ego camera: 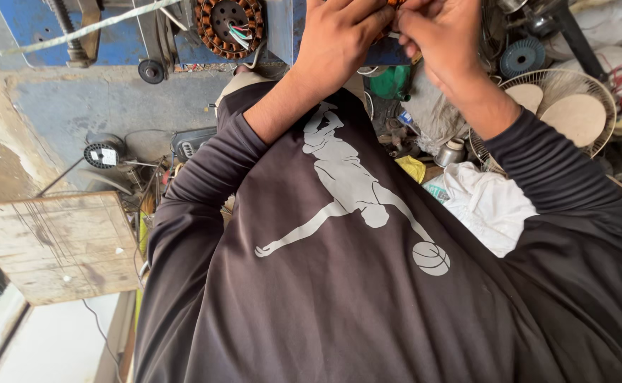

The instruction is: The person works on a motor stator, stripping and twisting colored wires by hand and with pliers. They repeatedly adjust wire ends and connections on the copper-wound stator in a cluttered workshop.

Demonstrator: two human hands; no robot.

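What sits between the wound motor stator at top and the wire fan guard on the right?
In the head view, both hands, left hand and right hand, lie between the stator and the fan guard, pinching something small that is mostly hidden.

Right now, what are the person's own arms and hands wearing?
Both hands are bare: left hand, right hand. No gloves, rings or watch show. Each arm has a long dark brown-grey sleeve, left sleeve and right sleeve, pushed up the forearm and bunched in ribbed folds. The shirt carries a pale grey figure print.
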